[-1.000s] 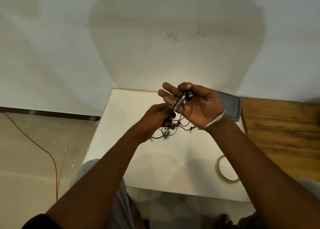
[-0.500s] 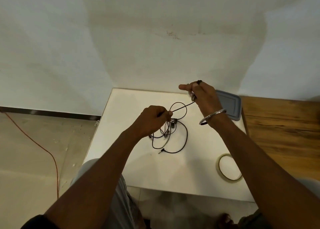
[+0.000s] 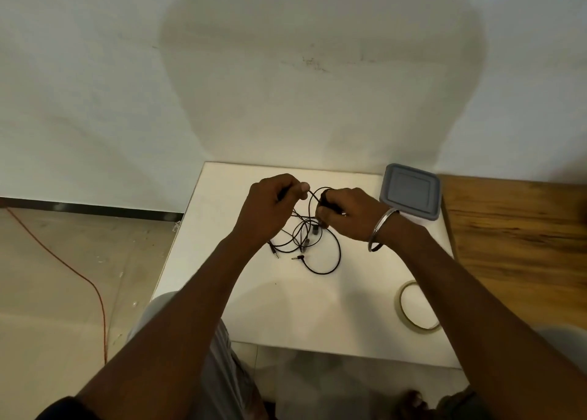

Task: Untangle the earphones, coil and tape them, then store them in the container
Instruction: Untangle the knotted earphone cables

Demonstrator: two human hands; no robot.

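Observation:
Black tangled earphones (image 3: 320, 254) lie in loops on the small white table (image 3: 286, 311), with two jack plugs showing at the left and middle. My left hand (image 3: 273, 203) pinches a stretch of the cable above the tangle. My right hand (image 3: 346, 213), with a metal bangle on the wrist, grips another part of the same cable close beside it. A short loop of wire arcs between the two hands. The grey lidded container (image 3: 411, 190) stands at the table's far right corner. A roll of clear tape (image 3: 419, 306) lies flat near the right front edge.
A wooden surface (image 3: 521, 238) adjoins the table on the right. A pale wall rises right behind the table. An orange cord (image 3: 79, 276) runs across the floor on the left. My knees show below the table's front edge.
My right hand has come down and left toward the left hand, so the stretched cable between them went slack into a loop. More cable now lies spread on the table.

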